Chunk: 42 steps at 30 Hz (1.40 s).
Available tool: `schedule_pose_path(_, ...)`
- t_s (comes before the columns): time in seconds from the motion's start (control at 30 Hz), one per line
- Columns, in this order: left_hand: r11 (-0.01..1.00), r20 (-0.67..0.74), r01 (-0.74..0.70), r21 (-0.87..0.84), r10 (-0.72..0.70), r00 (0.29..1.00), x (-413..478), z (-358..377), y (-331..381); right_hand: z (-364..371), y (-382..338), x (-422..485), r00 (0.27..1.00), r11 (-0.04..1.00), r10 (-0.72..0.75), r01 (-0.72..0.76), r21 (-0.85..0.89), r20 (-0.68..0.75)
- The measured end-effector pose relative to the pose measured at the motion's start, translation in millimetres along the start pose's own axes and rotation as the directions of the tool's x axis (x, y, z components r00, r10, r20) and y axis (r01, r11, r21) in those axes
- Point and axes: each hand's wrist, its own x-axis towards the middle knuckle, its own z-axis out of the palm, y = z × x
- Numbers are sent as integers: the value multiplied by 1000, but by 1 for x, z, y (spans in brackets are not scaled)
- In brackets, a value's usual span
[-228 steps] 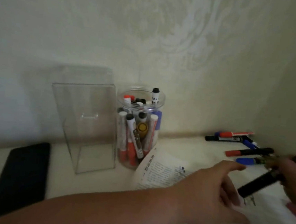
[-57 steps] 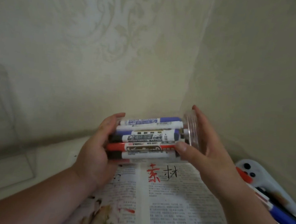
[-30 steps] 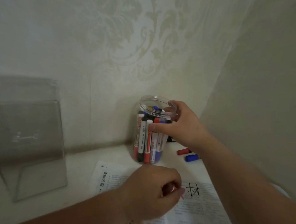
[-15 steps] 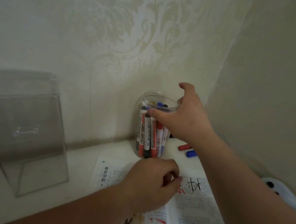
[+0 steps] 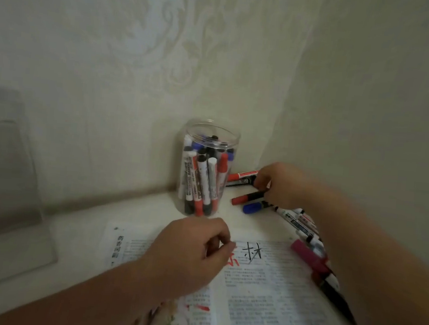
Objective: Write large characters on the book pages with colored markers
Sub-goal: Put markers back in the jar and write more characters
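An open printed book (image 5: 262,284) lies on the white table, with a black character (image 5: 252,252) and a red character (image 5: 234,261) written on its right page. My left hand (image 5: 191,254) rests on the book with its fingers curled, holding nothing I can see. A clear jar (image 5: 210,135) full of markers stands upright behind the book. To the right of the jar, my right hand (image 5: 282,184) reaches among loose markers, its fingers curled over the black barrel of a red-capped marker (image 5: 244,198).
A blue-capped marker (image 5: 252,207) and a red marker (image 5: 243,177) lie by the wall corner. More markers (image 5: 304,249) lie along the book's right edge, under my right forearm. A clear acrylic box (image 5: 2,181) stands at the left.
My right hand has let go of the jar's rim and dropped right to the loose markers by the wall. The jar stands alone. My left hand has stayed on the book.
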Motion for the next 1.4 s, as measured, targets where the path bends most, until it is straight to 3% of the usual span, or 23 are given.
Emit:
schedule_pose_path(0.07,1000,-7,-3,5,3,1000,1,1,0,13,1,-2,991,992,-52,66,-111,122)
schedule_pose_path(0.17,1000,-33,4,-1,-4,999,2,0,0,29,3,-2,985,975,-110,133,-180,132)
schedule_pose_path(0.27,1000,-84,10,-14,-11,996,2,1,0,37,9,-3,977,947,-212,209,-242,17)
schedule_pose_path(0.37,998,-168,23,-51,-32,985,4,0,1,31,6,-23,878,880,-418,329,-341,-231)
schedule_pose_path(0.4,998,-179,29,-54,-38,983,5,-1,2,24,-3,-39,862,882,-440,362,-303,-251)
schedule_pose_path(0.47,999,-154,42,-33,-46,987,6,-3,4,15,-23,-71,897,905,-414,387,-176,-156)
schedule_pose_path(0.57,999,46,18,34,-19,999,5,-2,8,25,-41,-104,915,914,-403,401,-69,-28)
schedule_pose_path(0.63,999,177,-11,34,5,984,4,-1,10,35,-37,-110,928,911,-370,370,182,-36)
schedule_pose_path(0.73,997,189,2,73,-16,982,3,1,10,39,-20,-114,959,808,-283,248,535,-18)
schedule_pose_path(0.8,992,186,-3,126,-21,982,2,1,8,41,-14,-119,968,677,-250,182,713,-10)
schedule_pose_path(0.93,982,265,-64,178,14,964,1,-2,11,53,-8,-115,989,476,-89,149,867,-121)
schedule_pose_path(0.97,985,260,-21,170,-24,965,0,-2,11,58,-9,-112,992,365,-27,126,922,-124)
schedule_pose_path(1.0,988,244,40,147,-75,967,0,-1,12,62,-11,-109,995,188,10,92,978,-95)
schedule_pose_path(1.07,985,200,152,86,-166,966,1,0,15,69,-20,-107,999,-153,-41,21,988,-27)
schedule_pose_path(1.1,981,191,181,72,-191,963,2,0,17,72,-24,-106,998,-206,-65,-3,978,-10)
schedule_pose_path(1.13,976,196,207,63,-215,957,3,0,19,73,-26,-106,997,-182,-71,-21,983,8)
schedule_pose_path(1.23,970,242,233,65,-242,940,5,0,23,74,-22,-106,997,53,-68,-16,998,20)
schedule_pose_path(1.27,969,240,235,73,-245,939,6,1,24,75,-20,-106,997,72,-75,-10,997,15)
schedule_pose_path(1.4,958,235,274,81,-285,929,17,4,34,75,-17,-103,1000,-48,-8,20,999,-21)
